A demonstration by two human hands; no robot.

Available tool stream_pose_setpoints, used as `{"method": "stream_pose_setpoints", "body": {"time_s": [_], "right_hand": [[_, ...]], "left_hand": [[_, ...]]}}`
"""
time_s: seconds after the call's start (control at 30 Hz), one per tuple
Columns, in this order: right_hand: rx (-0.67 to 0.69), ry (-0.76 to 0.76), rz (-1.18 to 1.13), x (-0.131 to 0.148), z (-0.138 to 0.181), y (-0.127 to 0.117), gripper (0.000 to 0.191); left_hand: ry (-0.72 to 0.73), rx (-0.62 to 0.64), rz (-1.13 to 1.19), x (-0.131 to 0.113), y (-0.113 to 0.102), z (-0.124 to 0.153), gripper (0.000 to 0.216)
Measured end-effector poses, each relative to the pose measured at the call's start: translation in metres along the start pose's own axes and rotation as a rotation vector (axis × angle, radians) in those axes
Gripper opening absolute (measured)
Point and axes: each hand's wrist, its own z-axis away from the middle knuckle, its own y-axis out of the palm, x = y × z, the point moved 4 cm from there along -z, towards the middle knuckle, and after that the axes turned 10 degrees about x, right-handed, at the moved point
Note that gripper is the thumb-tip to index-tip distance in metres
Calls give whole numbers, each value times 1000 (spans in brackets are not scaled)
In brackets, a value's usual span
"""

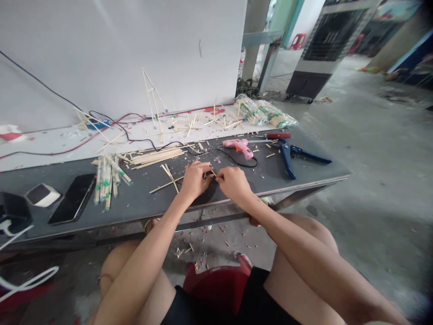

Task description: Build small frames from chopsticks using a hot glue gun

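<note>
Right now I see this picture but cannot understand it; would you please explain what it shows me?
There is no machine, only a person's left hand and right hand, both bare. One camera, worn on the person's head, looks forward and down. On the dark table lie loose sticks, bagged sticks, a phone, a pink glue gun and a blue tool. The right hand pinches a thin stick, mostly hidden; the left hand is close beside it, its grip unclear.
</note>
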Motion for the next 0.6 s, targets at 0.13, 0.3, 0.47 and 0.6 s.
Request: {"method": "stream_pose_setpoints", "body": {"time_s": [0.13, 0.3, 0.47, 0.6], "right_hand": [[-4, -7, 10, 0, 0, 0, 18], [6, 0, 10, 1, 0, 0, 19], [20, 3, 9, 2, 0, 0, 19], [7, 0, 2, 1, 1, -1, 18]], "left_hand": [[-21, 5, 4, -1, 0, 1, 22], [-22, -7, -6, -2, 0, 1, 20], [-17, 3, 10, 0, 0, 1, 22], [-4, 38, 23, 4, -1, 1, 29]]}}
